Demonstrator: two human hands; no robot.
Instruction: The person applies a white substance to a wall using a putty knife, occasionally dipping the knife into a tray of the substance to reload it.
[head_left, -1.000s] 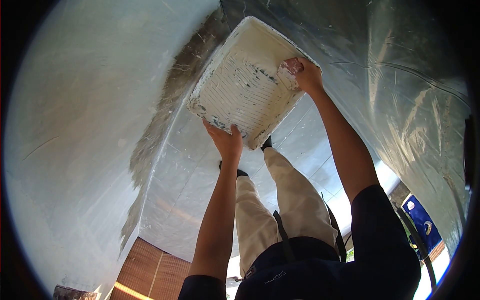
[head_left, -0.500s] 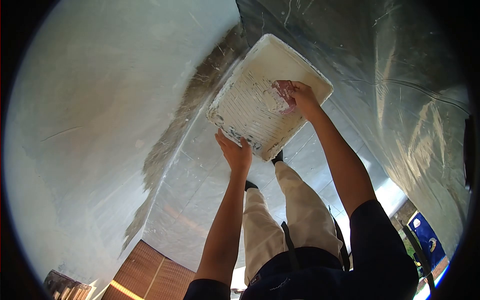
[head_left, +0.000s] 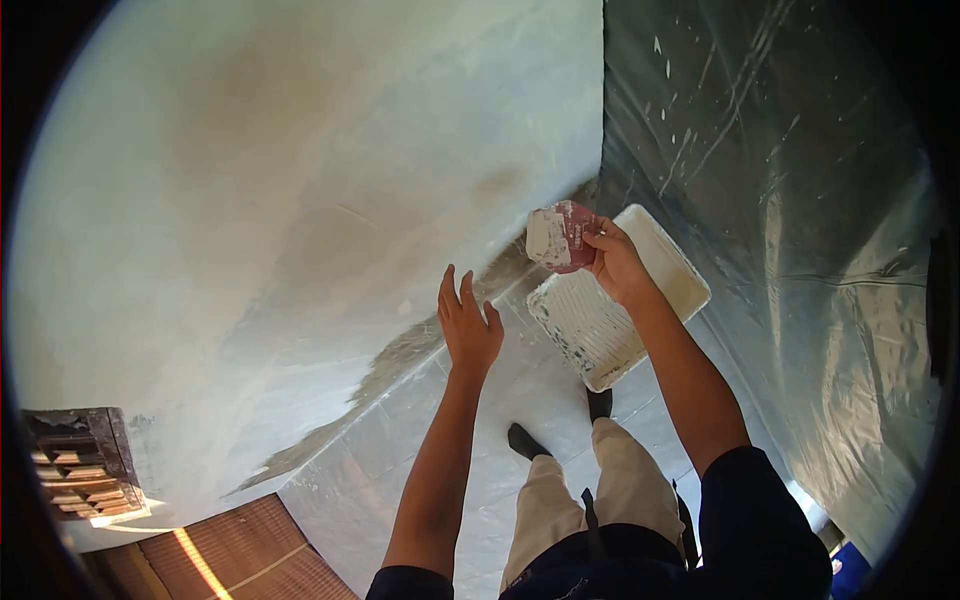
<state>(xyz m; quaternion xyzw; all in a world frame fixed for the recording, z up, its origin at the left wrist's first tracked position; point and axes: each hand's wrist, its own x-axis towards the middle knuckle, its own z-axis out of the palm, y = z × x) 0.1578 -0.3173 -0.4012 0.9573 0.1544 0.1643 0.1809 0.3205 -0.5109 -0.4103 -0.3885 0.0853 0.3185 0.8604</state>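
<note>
Your right hand (head_left: 622,268) grips a plaster-loaded scraper (head_left: 560,237) above the tray (head_left: 660,275); your left hand (head_left: 468,325) is empty, fingers spread.

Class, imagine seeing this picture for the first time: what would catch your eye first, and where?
The right hand, raised at centre, grips a pink tool smeared with white paste. Just below it a white ribbed tray lies on the sheeted floor, while the left hand hangs open and empty before the pale wall.

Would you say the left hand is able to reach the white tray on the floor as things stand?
Probably yes: the left hand is open and empty, nothing lies between it and the tray, and the right hand holding the scraper leaves the near rim clear.
</note>
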